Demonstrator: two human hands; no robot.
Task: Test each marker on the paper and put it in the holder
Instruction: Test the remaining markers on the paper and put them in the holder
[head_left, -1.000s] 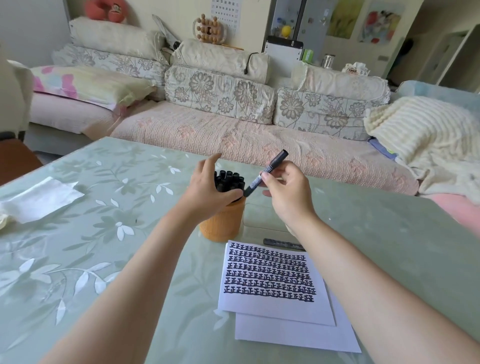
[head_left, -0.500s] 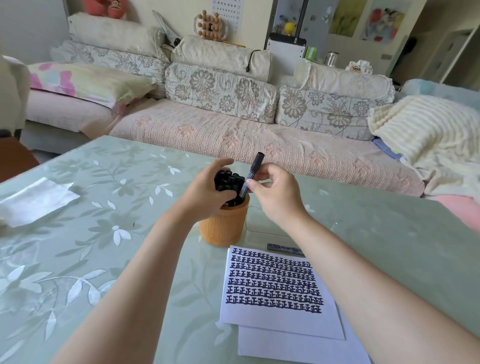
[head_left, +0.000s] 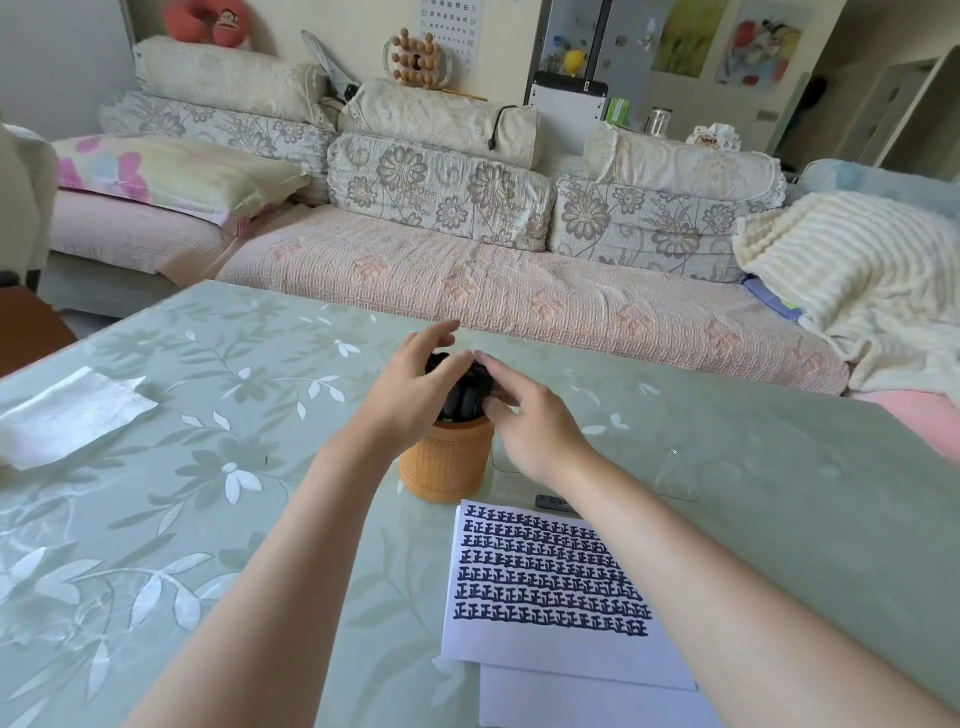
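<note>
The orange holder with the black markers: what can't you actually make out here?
- Head view: marker count in the orange holder; the left hand and right hand cover the black markers.
- Whether either grip pinches a marker: fingers blurred.
- Dark object beyond the paper: mostly behind the right forearm.
- Lower sheet: cut off by the bottom edge.
</note>
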